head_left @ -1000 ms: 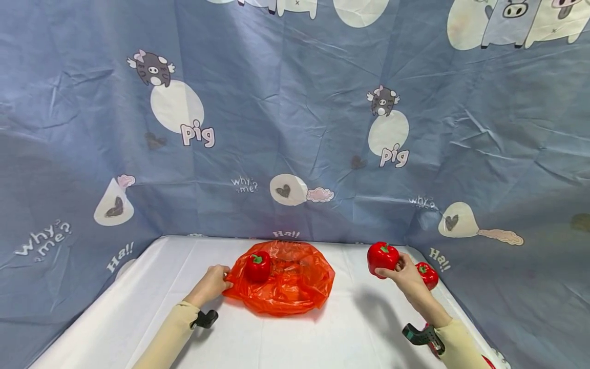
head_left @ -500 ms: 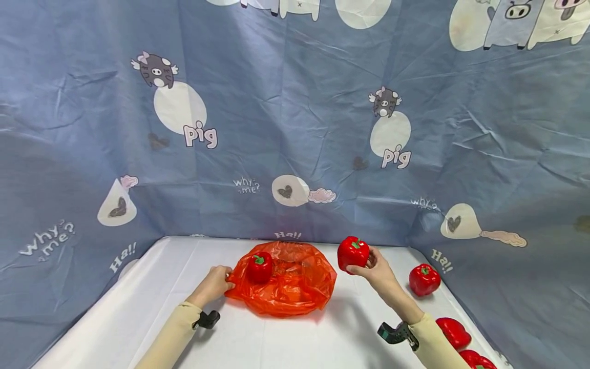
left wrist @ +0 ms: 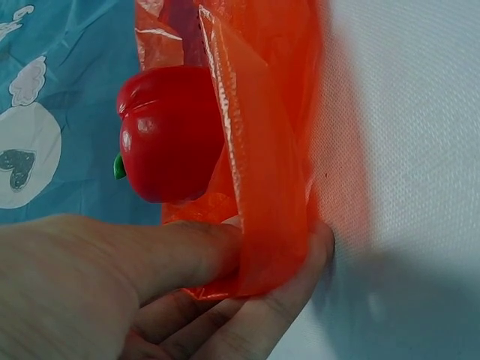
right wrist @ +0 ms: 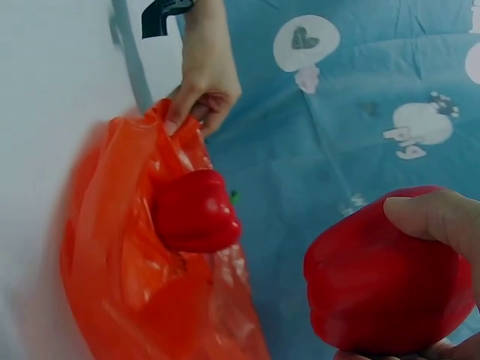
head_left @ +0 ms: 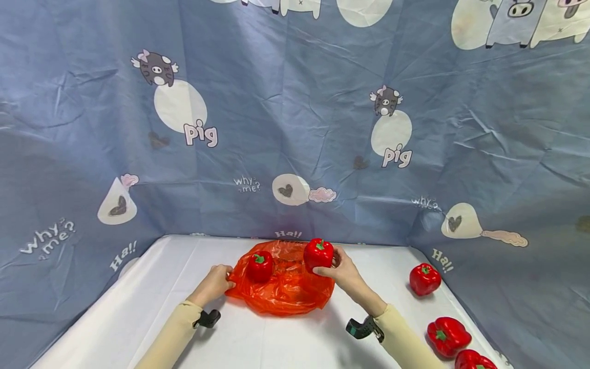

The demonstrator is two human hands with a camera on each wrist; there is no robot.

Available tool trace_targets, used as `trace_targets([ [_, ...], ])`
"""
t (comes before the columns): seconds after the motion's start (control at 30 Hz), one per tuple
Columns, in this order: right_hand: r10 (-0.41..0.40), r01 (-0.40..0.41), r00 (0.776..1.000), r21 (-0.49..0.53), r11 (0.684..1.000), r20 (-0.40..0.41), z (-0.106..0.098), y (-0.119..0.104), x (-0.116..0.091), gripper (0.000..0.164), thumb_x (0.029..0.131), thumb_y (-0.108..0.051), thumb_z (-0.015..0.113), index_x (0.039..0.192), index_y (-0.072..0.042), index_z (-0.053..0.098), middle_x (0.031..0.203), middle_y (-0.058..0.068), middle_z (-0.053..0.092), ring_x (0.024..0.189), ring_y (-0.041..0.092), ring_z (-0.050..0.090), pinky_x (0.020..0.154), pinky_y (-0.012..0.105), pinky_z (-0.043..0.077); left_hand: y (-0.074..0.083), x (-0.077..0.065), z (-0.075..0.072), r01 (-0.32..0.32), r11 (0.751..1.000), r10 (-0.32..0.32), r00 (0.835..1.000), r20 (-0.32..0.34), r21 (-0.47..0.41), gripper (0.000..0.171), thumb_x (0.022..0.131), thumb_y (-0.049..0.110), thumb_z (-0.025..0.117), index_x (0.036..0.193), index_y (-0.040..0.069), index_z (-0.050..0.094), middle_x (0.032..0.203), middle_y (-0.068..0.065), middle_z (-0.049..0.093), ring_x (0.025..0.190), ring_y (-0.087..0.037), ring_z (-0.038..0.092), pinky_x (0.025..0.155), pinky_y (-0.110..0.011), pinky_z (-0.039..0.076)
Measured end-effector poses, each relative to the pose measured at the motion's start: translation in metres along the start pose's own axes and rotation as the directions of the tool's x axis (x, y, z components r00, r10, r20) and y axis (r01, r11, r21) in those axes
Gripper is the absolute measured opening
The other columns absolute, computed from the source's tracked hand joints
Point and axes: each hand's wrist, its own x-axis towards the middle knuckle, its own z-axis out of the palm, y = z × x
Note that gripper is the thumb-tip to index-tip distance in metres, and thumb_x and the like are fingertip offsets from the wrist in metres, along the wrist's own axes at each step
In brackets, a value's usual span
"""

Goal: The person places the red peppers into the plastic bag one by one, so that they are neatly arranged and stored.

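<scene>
My left hand (head_left: pixel 214 285) pinches the left edge of an orange-red plastic bag (head_left: pixel 290 300) that lies spread on the table. In the left wrist view the thumb and fingers grip a fold of the bag (left wrist: pixel 270 225). One red bell pepper (head_left: pixel 260 267) with a green stem sits in the left part of the bag. Above the bag's right part, my right hand (head_left: pixel 342 270) grips a second red bell pepper (head_left: pixel 318 254) from its right side. The right wrist view shows that held bell pepper (right wrist: pixel 382 277) close up, with the thumb across it.
On the table's right side lie more red bell peppers: one at the back (head_left: pixel 425 279), another bell pepper (head_left: pixel 448 336) nearer, and a bell pepper (head_left: pixel 475 361) cut off by the frame edge. A blue printed cloth (head_left: pixel 295 128) hangs behind the white table (head_left: pixel 258 343).
My right hand has moved left with its bell pepper, from the table's right side to over the bag. The left hand has stayed at the bag's edge.
</scene>
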Motion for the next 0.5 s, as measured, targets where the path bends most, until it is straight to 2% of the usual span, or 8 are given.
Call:
trace_targets([
  [0.27, 0.046, -0.047, 0.998, 0.001, 0.999, 0.045, 0.035, 0.006, 0.03, 0.074, 0.075, -0.02, 0.081, 0.134, -0.004, 0.041, 0.131, 0.015, 0.056, 0.117, 0.03, 0.057, 0.097, 0.044, 0.049, 0.0, 0.0, -0.001, -0.007, 1.0, 0.007, 1.0, 0.005, 0.003, 0.012, 0.074, -0.008, 0.072, 0.081, 0.0, 0.066, 0.066, -0.003, 0.061, 0.058, -0.012, 0.051, 0.052, -0.024, 0.043],
  [0.5, 0.077, -0.077, 0.994, 0.001, 0.997, 0.075, 0.059, 0.005, 0.047, 0.081, 0.074, -0.025, 0.082, 0.137, -0.003, 0.038, 0.13, 0.014, 0.056, 0.114, 0.026, 0.058, 0.097, 0.041, 0.049, -0.003, 0.002, 0.0, -0.004, 1.0, 0.004, 1.0, -0.001, 0.006, 0.012, 0.075, -0.008, 0.072, 0.082, 0.0, 0.066, 0.067, -0.004, 0.063, 0.059, -0.012, 0.052, 0.053, -0.024, 0.043],
])
